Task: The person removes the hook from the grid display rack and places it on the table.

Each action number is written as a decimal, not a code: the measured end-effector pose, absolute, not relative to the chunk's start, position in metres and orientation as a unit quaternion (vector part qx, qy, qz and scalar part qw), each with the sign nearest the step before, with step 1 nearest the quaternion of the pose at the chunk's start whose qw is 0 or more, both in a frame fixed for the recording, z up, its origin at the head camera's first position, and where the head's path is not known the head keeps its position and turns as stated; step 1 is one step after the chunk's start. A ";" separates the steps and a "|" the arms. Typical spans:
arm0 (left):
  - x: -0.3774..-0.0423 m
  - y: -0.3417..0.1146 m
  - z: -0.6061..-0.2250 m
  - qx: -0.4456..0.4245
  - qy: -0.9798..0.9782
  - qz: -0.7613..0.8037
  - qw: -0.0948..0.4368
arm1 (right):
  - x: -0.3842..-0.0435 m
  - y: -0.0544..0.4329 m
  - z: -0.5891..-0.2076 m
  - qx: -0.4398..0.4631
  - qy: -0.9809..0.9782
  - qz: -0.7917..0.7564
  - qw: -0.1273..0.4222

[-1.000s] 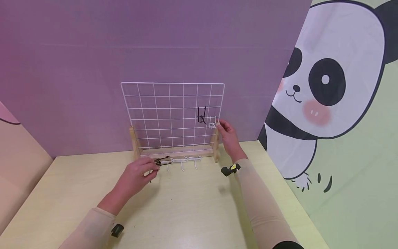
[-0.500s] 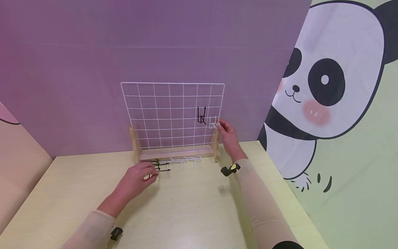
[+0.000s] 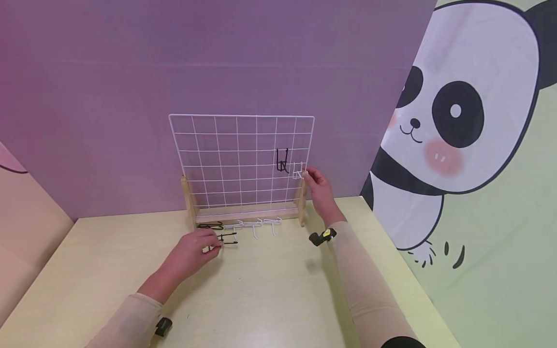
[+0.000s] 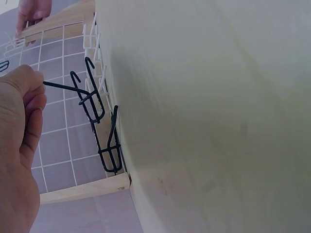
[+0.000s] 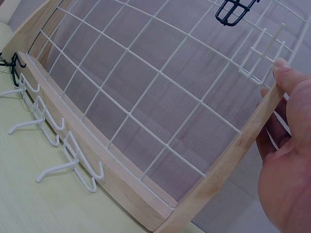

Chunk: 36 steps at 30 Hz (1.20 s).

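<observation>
A black wire hook (image 4: 90, 97) is pinched by its prong between the thumb and fingers of my left hand (image 3: 196, 246), just above the table. A second black wire hook (image 3: 211, 225) lies against the foot of the white wire grid rack (image 3: 241, 116), partly overlapped by the held one in the left wrist view. My right hand (image 3: 321, 191) grips the rack's right edge, thumb in front and fingers behind. Right beside that thumb a white wire hook (image 5: 250, 75) hangs on the grid. Up and left of it hangs another black hook (image 3: 282, 166).
Three white wire hooks (image 3: 272, 221) lie in a row on the table (image 3: 270, 290) along the rack's wooden base (image 5: 121, 194). Behind the rack stands a purple panel (image 3: 243, 58). A wall with a panda picture (image 3: 483, 96) rises on the right.
My left hand has drawn the held black hook down and toward me, so the second black hook by the base shows apart from it. My right hand has stayed in place.
</observation>
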<state>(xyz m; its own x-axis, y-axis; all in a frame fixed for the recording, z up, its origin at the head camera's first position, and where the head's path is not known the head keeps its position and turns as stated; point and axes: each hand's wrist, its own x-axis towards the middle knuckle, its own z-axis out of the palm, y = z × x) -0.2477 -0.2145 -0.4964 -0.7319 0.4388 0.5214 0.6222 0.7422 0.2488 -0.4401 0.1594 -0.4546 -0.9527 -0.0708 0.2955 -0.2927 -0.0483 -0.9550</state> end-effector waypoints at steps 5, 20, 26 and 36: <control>-0.249 -0.216 -0.499 -0.281 -0.916 -0.209 0.197 | -0.440 0.160 -0.455 0.131 -0.688 0.710 0.077; -0.254 -0.217 -0.502 -0.263 -0.923 -0.250 0.124 | -0.440 0.158 -0.455 0.127 -0.680 0.717 0.079; -0.254 -0.218 -0.504 -0.249 -0.926 -0.275 0.073 | -0.439 0.157 -0.453 0.124 -0.678 0.720 0.082; -0.252 -0.217 -0.504 -0.255 -0.929 -0.263 0.051 | -0.440 0.158 -0.455 0.131 -0.678 0.718 0.085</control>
<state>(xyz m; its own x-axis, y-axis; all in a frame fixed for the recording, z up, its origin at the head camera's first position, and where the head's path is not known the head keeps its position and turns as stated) -0.2524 -0.2171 -0.5045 -0.8645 0.4476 0.2284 0.5010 0.7318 0.4620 -0.4401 0.1582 -0.4546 -0.9515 -0.0552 0.3025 -0.2988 -0.0656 -0.9520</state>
